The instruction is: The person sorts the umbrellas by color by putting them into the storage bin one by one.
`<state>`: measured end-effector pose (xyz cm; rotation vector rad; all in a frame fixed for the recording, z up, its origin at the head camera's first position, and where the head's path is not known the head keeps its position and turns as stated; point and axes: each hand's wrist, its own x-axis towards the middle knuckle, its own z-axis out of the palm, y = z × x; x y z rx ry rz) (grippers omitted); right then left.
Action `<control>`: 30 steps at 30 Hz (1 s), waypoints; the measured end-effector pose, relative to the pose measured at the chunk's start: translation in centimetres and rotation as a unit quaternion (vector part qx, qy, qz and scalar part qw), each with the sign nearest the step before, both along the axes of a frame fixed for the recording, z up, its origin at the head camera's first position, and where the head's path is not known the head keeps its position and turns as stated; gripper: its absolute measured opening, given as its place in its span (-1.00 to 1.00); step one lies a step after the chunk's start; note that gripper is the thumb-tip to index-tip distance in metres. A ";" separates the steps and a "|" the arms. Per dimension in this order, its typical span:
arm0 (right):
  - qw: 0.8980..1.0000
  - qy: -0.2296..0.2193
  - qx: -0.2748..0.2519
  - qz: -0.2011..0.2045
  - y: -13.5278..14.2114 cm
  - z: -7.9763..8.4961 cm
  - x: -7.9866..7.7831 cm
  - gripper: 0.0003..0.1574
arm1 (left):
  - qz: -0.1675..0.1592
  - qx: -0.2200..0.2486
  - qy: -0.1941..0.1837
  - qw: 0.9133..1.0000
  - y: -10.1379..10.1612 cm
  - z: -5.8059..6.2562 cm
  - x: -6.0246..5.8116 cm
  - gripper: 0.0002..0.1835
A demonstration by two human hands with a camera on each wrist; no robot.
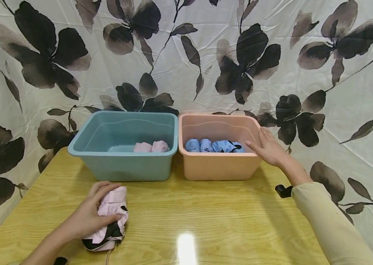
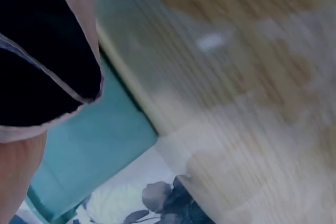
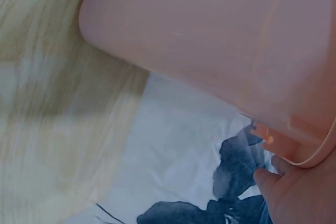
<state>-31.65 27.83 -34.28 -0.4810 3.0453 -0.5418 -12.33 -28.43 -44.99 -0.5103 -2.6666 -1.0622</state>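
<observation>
My left hand (image 1: 95, 211) grips a folded pink and black cloth garment (image 1: 115, 200) at the left front of the table, thumb on its near side and fingers over its top. Its black panel with pale piping (image 2: 47, 51) fills the upper left of the left wrist view. At the right end of a peach plastic bin (image 1: 221, 167), my right hand (image 1: 270, 149) holds the rim, its thumb over the inner side and its fingers outside. Several rolled blue cloth bundles (image 1: 206, 145) lie in that bin. A teal bin (image 1: 130, 167) beside it contains two rolled pink bundles (image 1: 151, 147).
Both bins stand side by side at the back of the yellow wood-grain table (image 1: 206, 209). Behind them hangs a white curtain with dark flowers (image 1: 199, 55). A thin cord (image 1: 108, 255) trails below the pink garment.
</observation>
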 end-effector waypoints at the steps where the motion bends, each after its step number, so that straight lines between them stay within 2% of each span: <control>1: 1.000 0.000 -0.001 0.001 0.0 -0.1 0.0 0.25 | 0.004 0.007 0.013 1.000 0.1 0.0 0.1 -0.06; 6: 1.000 0.004 0.001 -0.001 0.1 -0.3 0.0 0.24 | 0.027 0.040 0.049 0.998 0.3 0.5 0.1 -0.03; 12: 1.000 0.006 -0.002 -0.004 0.0 -0.3 -0.1 0.24 | 0.039 0.100 0.092 0.990 0.5 2.4 -0.2 0.03; 18: 1.000 0.010 0.000 -0.004 -0.1 -0.3 -0.2 0.24 | 0.030 0.149 0.139 0.978 0.5 5.3 -1.0 0.07; 22: 1.000 0.007 0.000 -0.005 -0.1 -0.3 -0.2 0.24 | 0.025 0.166 0.176 0.970 0.4 7.4 -1.7 0.12; 26: 1.000 0.004 0.001 -0.005 -0.1 -0.3 -0.2 0.25 | 0.016 0.181 0.235 0.955 0.1 9.7 -2.9 0.15; 30: 1.000 0.002 -0.001 -0.007 -0.1 -0.2 -0.2 0.25 | 0.018 0.208 0.271 0.940 -0.2 12.2 -4.0 0.13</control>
